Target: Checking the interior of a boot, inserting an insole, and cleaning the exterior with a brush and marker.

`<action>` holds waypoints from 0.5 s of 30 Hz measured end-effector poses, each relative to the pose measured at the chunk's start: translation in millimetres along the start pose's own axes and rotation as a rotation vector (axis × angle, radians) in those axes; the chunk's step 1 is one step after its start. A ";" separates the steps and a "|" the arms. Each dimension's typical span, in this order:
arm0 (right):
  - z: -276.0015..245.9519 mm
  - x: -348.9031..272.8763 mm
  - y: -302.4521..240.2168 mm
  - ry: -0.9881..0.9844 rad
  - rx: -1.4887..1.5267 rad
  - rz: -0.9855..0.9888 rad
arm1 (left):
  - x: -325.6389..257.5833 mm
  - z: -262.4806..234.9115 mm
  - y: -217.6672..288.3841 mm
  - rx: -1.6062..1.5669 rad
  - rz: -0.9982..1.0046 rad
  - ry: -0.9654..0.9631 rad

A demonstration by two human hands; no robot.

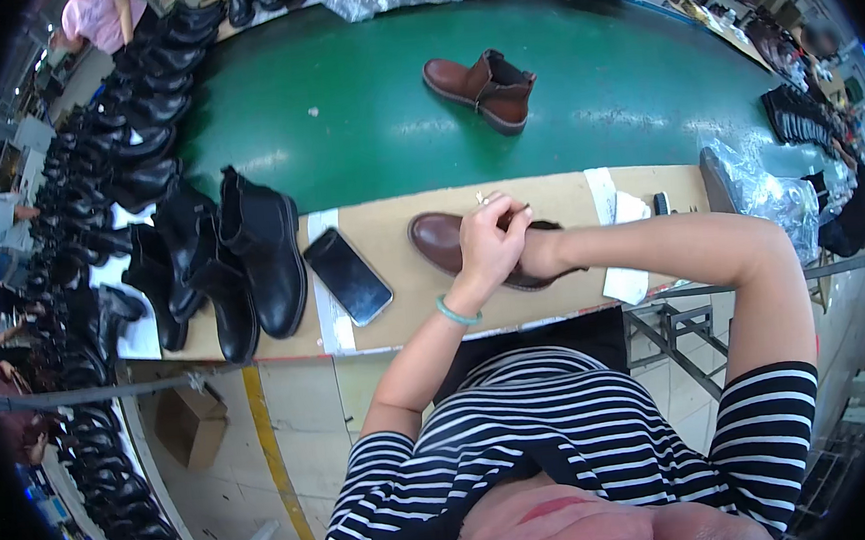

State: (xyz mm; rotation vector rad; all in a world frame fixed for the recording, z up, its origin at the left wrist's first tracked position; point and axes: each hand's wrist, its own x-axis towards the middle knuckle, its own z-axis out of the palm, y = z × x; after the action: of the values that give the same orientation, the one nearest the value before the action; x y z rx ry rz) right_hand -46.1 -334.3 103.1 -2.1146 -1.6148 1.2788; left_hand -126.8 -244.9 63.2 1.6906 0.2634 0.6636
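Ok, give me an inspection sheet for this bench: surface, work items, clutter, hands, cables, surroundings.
Surface: tan board bench beside a green conveyor belt.
Work items: brown boot lying on the bench; second brown boot on the belt.
Clutter: black phone, black boots, plastic bags.
Hands: left hand on the bench boot; right hand partly hidden, grip unclear.
Cables: nothing seen.
Surroundings: rows of black boots at left, cardboard box on the floor.

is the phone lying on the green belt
No, the black phone lies on the tan board at the near edge, between the black boots and the brown boot under the hands, not on the green belt.
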 end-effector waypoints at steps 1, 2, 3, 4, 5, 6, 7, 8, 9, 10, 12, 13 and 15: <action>-10.2 1.4 -2.0 -0.135 -0.069 0.058 | 3.3 -3.1 -0.8 0.026 0.054 -0.011; -14.9 1.0 2.8 -0.147 -0.069 0.055 | 6.4 -8.0 5.1 0.010 -0.069 -0.102; -18.5 -2.6 9.2 -0.219 -0.064 0.065 | 10.5 -11.7 -0.1 0.010 -0.079 -0.093; -21.7 -4.2 3.6 -0.295 -0.061 0.072 | 14.5 -17.5 -4.0 -0.035 -0.049 -0.203; -21.2 -4.2 -3.8 -0.312 -0.064 0.064 | 14.2 -23.6 -5.7 -0.080 -0.018 -0.311; -19.3 -5.7 -11.7 -0.311 -0.166 0.136 | 6.9 -29.0 -4.9 0.102 0.040 -0.344; -17.1 -8.0 -19.8 -0.301 -0.268 0.211 | 4.2 -35.3 -10.2 0.103 0.032 -0.337; -2.9 -5.5 -13.3 -0.105 -0.182 0.062 | 2.0 -40.7 -21.8 0.411 0.160 -0.206; 2.2 -4.9 -2.4 -0.108 -0.181 0.064 | 0.1 -44.0 -35.3 0.716 0.286 -0.071; -7.0 -8.4 -23.5 -0.107 -0.112 0.192 | -0.3 -46.0 -43.9 0.949 0.321 0.168; -0.7 -3.5 -20.3 -0.064 -0.059 0.295 | -7.8 -45.2 -58.4 0.858 0.190 0.112; 6.3 -2.5 -8.1 -0.063 -0.052 0.308 | -6.7 -40.2 -60.2 0.761 0.079 0.054; 22.3 -1.0 13.5 0.176 -0.002 0.271 | -1.4 -35.4 -57.0 0.719 0.134 0.121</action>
State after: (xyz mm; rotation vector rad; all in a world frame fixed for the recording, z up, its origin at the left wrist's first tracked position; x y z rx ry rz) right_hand -52.8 -347.8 81.9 -2.4347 -1.2948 1.1216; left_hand -137.4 -203.0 11.8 2.3707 0.5218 0.8312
